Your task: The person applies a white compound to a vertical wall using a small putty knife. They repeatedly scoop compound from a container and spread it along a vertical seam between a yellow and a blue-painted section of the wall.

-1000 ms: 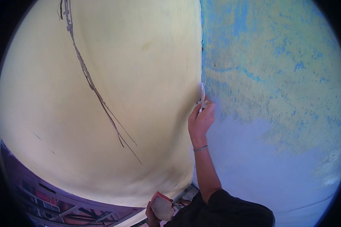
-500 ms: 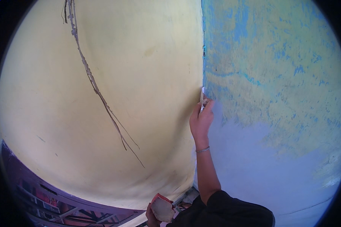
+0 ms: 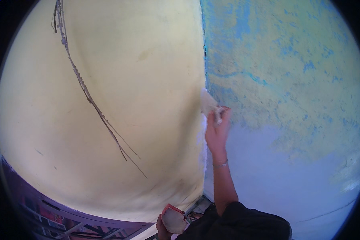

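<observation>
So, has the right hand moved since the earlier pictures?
Yes: the right hand has shifted to the right, judged against the wall corner.

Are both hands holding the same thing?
No, the right hand holds a pale flat tool, while the left hand holds a red-edged piece.

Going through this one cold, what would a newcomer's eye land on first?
Probably the patchy blue-green wall on the right, meeting a plain yellow wall on the left. Next, the right hand, near the middle, holding a pale flat blade at their corner. Dark wires slant down the yellow wall, and at the bottom the left hand holds a red-edged object.
</observation>
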Action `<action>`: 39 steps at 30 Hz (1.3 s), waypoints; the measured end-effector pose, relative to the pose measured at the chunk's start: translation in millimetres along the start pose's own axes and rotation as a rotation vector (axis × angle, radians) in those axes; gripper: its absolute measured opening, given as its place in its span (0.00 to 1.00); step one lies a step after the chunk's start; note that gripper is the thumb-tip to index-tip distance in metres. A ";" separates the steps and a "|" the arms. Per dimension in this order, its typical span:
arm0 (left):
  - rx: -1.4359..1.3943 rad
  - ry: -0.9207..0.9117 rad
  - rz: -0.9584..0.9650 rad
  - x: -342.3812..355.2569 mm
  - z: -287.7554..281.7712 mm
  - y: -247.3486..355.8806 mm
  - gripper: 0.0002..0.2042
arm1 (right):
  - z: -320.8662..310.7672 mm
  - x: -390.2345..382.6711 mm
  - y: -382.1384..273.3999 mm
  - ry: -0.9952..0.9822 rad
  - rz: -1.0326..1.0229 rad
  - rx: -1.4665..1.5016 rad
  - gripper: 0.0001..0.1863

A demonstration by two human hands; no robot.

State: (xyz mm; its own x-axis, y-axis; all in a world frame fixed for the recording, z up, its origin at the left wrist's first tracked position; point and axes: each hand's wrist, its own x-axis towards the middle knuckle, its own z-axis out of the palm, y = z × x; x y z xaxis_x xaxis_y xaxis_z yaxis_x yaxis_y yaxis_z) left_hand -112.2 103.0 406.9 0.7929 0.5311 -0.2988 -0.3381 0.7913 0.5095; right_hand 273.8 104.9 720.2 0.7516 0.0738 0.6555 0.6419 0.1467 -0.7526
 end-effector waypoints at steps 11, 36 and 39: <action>-0.030 -0.073 0.007 -1.1 -3.5 -0.6 0.32 | -28.5 -37.9 8.1 0.101 0.841 1.073 0.17; -0.068 0.016 0.033 13.9 -28.8 -14.8 0.31 | -15.5 33.4 35.1 -0.158 1.145 1.016 0.18; -0.066 0.019 0.034 14.2 -25.6 -15.4 0.31 | -10.9 43.9 35.9 -0.160 1.167 1.044 0.18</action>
State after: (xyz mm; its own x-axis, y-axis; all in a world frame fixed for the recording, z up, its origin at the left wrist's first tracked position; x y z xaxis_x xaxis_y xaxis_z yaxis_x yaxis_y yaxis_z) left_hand -108.7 106.2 374.1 0.7711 0.5629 -0.2975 -0.3975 0.7906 0.4657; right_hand 331.5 102.7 721.2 0.6713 0.7183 -0.1827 -0.6929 0.5207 -0.4988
